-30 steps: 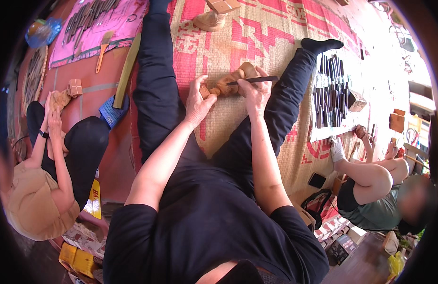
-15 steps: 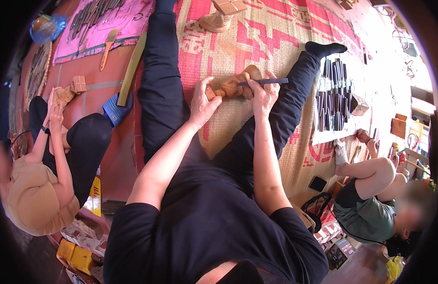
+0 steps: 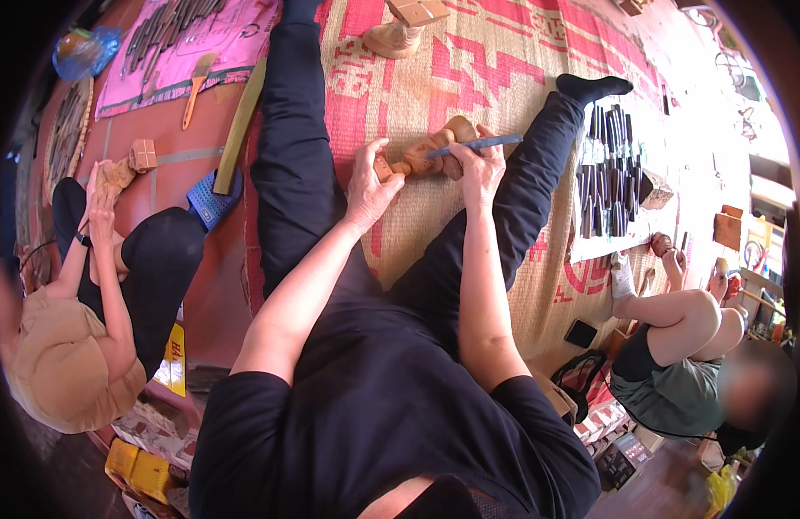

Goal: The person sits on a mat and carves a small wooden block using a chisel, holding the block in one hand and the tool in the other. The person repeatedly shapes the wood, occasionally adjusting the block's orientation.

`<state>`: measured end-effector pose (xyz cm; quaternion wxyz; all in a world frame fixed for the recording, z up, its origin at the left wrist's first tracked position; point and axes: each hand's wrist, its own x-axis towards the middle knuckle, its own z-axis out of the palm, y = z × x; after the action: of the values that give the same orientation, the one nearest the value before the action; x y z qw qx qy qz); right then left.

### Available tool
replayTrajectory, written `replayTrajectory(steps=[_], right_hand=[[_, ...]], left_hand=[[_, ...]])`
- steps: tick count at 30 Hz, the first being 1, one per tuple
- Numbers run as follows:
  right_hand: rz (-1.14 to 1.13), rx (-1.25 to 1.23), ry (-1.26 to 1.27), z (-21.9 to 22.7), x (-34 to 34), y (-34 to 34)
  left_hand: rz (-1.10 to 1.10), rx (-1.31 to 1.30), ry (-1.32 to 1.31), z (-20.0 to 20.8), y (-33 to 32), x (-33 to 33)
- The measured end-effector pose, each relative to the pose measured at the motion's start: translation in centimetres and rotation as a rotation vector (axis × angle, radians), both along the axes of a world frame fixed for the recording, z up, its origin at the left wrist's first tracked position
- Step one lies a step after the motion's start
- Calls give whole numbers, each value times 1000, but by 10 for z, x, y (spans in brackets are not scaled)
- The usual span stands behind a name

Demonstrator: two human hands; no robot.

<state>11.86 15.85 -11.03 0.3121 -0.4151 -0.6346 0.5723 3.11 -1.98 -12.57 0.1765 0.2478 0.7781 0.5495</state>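
Observation:
Between my outstretched legs is a brown carved wooden figure (image 3: 432, 154) with a rounded end and a narrow middle. My left hand (image 3: 371, 186) is closed around its left end. In my right hand (image 3: 480, 169) is a slim dark carving chisel (image 3: 495, 144), its shaft pointing left across the figure. The chisel's tip meets or lies just over the wood; I cannot tell whether it cuts. The fingers of my right hand also rest close against the figure's right end.
A patterned straw mat (image 3: 417, 233) lies under my legs. Rows of chisels (image 3: 609, 173) are at right, more tools (image 3: 166, 35) on a pink cloth. A carved wooden piece (image 3: 396, 39) stands ahead. One person (image 3: 80, 346) sits left holding a carving, another (image 3: 668, 381) right.
The chisel in my right hand has tilted, its rear end rising and its tip sitting slightly further left on the figure. My left hand keeps its grip. The person at right has shifted slightly.

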Motion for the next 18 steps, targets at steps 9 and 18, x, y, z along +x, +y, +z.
replayTrajectory(steps=[9, 18], right_hand=[[69, -1, 139, 17, -4, -9], [127, 309, 86, -1, 0, -3]], left_hand=[[2, 16, 19, -1, 0, 1], [-5, -11, -10, 3, -2, 1]])
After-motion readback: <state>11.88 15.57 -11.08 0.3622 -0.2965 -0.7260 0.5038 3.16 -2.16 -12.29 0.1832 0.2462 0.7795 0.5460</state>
